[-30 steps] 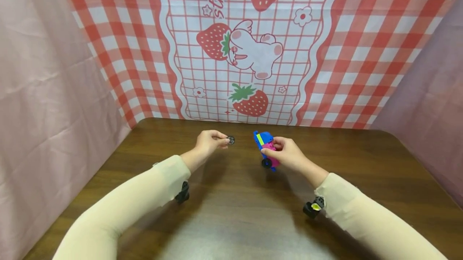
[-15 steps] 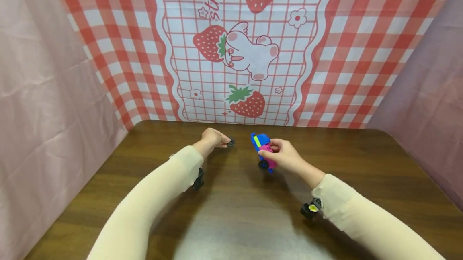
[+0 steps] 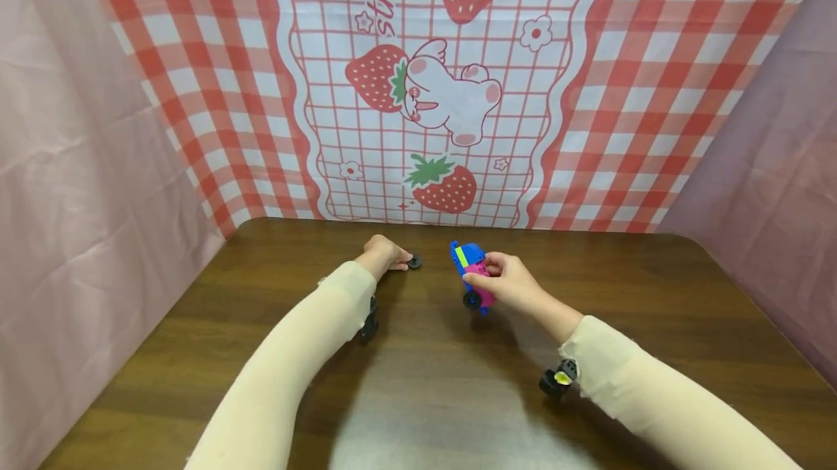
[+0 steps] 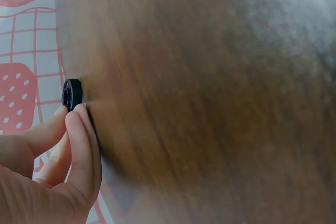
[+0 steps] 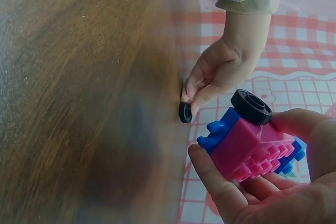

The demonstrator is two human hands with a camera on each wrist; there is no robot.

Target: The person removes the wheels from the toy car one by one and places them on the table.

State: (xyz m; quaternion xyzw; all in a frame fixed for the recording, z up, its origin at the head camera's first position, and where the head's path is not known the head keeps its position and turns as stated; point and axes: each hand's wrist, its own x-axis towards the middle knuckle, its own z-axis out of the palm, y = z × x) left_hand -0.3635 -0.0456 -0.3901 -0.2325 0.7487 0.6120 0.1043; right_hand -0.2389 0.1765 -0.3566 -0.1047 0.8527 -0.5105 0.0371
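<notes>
Between thumb and fingertips my left hand [image 3: 389,255] pinches a small black toy wheel [image 4: 72,93], low over the far part of the table. My right hand [image 3: 516,284] grips a toy car of building blocks [image 5: 242,148], tilted, to the right of that wheel. Its body is pink and blue, and a yellow-green strip shows in the head view. One black wheel [image 5: 252,106] is attached to the car near my right thumb. My right fingers cover part of the pink block.
The brown wooden table [image 3: 418,383] spreads under both hands. Behind its far edge hangs a red and white checked cloth [image 3: 445,128] with strawberry prints. Pink curtains [image 3: 98,128] stand at the sides. A black wrist camera [image 3: 558,378] sits at the right cuff.
My left hand has turned palm-down and lowered the wheel slightly toward the table. The right hand and car appear nearly still, with a slight shift left as the head view moves.
</notes>
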